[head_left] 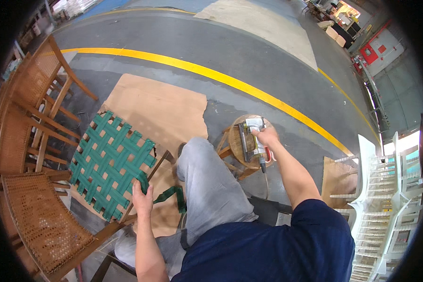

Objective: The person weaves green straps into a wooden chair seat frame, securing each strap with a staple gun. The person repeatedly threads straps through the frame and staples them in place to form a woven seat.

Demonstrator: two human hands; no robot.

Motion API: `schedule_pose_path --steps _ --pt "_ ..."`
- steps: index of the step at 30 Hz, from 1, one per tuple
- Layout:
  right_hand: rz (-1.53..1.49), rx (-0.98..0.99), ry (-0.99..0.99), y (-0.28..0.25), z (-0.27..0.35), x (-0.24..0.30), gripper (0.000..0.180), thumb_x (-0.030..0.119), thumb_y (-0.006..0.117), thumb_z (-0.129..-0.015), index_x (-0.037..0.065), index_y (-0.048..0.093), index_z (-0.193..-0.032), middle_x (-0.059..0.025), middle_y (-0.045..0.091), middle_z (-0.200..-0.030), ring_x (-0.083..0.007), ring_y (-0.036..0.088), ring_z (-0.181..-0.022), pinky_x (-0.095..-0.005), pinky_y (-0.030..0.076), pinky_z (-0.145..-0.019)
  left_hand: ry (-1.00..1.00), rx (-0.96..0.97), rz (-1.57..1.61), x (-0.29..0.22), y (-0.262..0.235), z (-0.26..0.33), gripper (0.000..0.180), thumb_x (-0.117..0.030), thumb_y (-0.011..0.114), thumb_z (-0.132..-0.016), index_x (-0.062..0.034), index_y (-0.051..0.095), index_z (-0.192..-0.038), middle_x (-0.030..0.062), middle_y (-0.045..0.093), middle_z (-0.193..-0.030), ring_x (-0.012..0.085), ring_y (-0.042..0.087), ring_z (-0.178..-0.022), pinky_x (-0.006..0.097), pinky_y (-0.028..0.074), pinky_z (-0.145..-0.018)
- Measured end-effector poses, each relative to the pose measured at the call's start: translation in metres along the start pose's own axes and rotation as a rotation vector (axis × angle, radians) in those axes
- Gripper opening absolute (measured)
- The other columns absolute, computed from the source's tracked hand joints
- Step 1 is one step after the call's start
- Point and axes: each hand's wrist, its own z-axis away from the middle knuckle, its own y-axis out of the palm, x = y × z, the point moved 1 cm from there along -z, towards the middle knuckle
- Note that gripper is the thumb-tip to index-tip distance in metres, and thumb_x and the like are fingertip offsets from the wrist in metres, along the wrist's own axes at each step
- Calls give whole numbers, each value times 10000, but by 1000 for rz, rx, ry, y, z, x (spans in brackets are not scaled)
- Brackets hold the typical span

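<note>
Seat frame [110, 162] with green webbing woven across it sits tilted at your left, resting on cardboard [160, 108] on the grey floor [249, 51]; your left hand [142, 199] grips its near edge, fingers curled over the webbing there; a loose green strap [171, 193] trails from that edge toward your knee [197, 155]; your right hand [267, 137] is closed around the handle of a staple gun [251, 138], which lies on a round wooden stool [237, 145] just right of your knee; a hose drops from the gun past the stool; farther out, cane-seat wooden chairs [33, 141] stand stacked at far left, white chair frames [385, 188] at far right; a yellow line [211, 74] curves across the floor beyond the cardboard.
</note>
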Motion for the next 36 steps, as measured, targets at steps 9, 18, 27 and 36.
schedule_pose_path --steps 9,18,27,36 --pt "152 -77 -86 -1 47 -72 695 230 811 -733 123 599 -1386 -200 697 -1242 -359 668 -1164 -436 528 -989 -109 81 33 2 0 -5 631 -381 727 -899 11 573 -1368 219 570 -1416 383 537 -1321 440 446 -1096" --pt "-368 -155 -70 -20 44 -122 743 87 758 -786 26 491 -1477 -202 702 -1196 -285 708 -1034 -371 551 -886 -161 194 66 -3 -24 14 615 -462 659 -943 -58 571 -1398 184 575 -1418 358 563 -1297 425 471 -1069" --pt "-212 -146 -1049 -33 136 81 588 214 848 -785 40 602 -1290 -159 705 -1073 -303 693 -984 -401 545 -845 -746 206 886 -8 -64 42 317 -306 649 -1015 -20 712 -1136 37 728 -942 100 651 -726 293 529 -532" --pt "590 217 -1701 109 192 232 625 561 777 -776 135 621 -1206 -163 658 -1079 -363 634 -1055 -478 466 -896 -776 264 1128 -7 -80 24 261 -247 637 -1027 8 693 -1029 27 684 -797 110 599 -620 274 517 -554"
